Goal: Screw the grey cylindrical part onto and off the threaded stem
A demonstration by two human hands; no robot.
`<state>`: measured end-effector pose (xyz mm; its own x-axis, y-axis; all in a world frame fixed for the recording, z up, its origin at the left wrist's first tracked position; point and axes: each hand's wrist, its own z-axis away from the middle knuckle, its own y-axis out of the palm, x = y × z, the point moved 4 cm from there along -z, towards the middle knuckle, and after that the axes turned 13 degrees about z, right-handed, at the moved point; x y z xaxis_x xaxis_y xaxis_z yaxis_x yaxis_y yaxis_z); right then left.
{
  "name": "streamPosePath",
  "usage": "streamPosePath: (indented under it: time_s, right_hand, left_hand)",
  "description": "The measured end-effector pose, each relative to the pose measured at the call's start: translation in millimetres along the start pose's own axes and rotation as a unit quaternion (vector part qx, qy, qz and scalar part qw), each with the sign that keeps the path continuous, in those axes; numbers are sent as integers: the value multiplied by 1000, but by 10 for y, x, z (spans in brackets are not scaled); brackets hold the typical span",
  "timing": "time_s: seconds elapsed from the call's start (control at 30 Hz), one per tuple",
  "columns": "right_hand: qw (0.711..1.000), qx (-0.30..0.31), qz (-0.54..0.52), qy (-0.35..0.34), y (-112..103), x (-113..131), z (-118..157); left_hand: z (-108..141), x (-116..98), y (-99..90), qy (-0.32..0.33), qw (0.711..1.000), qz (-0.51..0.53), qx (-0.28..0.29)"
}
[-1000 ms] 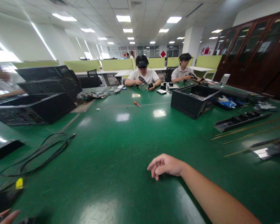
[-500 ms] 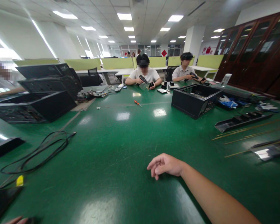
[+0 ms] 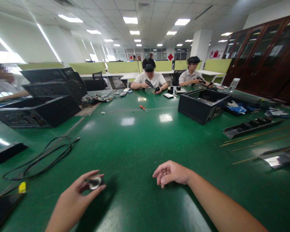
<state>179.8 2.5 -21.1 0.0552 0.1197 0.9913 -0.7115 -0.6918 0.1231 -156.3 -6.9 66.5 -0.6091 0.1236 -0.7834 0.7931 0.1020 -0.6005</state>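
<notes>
My left hand [image 3: 73, 196] is over the table at the lower left, its thumb and fingers closed around a small round black-and-silver part [image 3: 94, 183]. The part has a bright ring and a dark side; its exact kind I cannot make out. My right hand [image 3: 172, 174] rests on the green tabletop [image 3: 132, 148] right of the middle. Its fingers are loosely bent and a little apart, with nothing visible in them. Bare tabletop lies between the two hands.
A black cable [image 3: 38, 159] coils at the left. Open computer cases stand at the left [image 3: 60, 109] and right [image 3: 195, 108]. A red screwdriver [image 3: 142, 107] lies mid-table. Thin rods [image 3: 246, 143] lie at the right. Co-workers sit across the table, one holding a power drill [image 3: 149, 83].
My left hand has come up from the lower left edge toward the middle, with the round part in its fingers. My right hand stays almost in place.
</notes>
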Motion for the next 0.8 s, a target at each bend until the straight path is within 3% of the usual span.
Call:
streamPosePath:
  time_s: [0.1, 0.17, 0.3, 0.43, 0.53, 0.63, 0.8]
  right_hand:
    - [999, -10, -22, -32, -82, 21, 18]
    - [996, -61, -33, -64, -179, 48, 30]
    - [976, -189, 18, -107, -315, 82, 47]
    - [948, -229, 195, -101, -222, 120, 40]
    - [896, -269, 340, -92, -128, 189, 57]
    - [860, -276, 420, -83, -74, 237, 61]
    - [863, -277, 416, -69, -99, 225, 53]
  left_hand:
    - [-201, -311, 618, 13, 986, 113, 125]
    - [-298, -544, 1016, 29, 970, 155, 183]
    - [-386, -756, 1537, 34, 940, 256, 225]
    - [-341, -699, 1683, 75, 941, 237, 232]
    - [-295, -639, 1668, 108, 942, 223, 226]
    - [-285, -600, 1658, 109, 947, 218, 211]
    - [-302, -579, 1691, 88, 954, 203, 200]
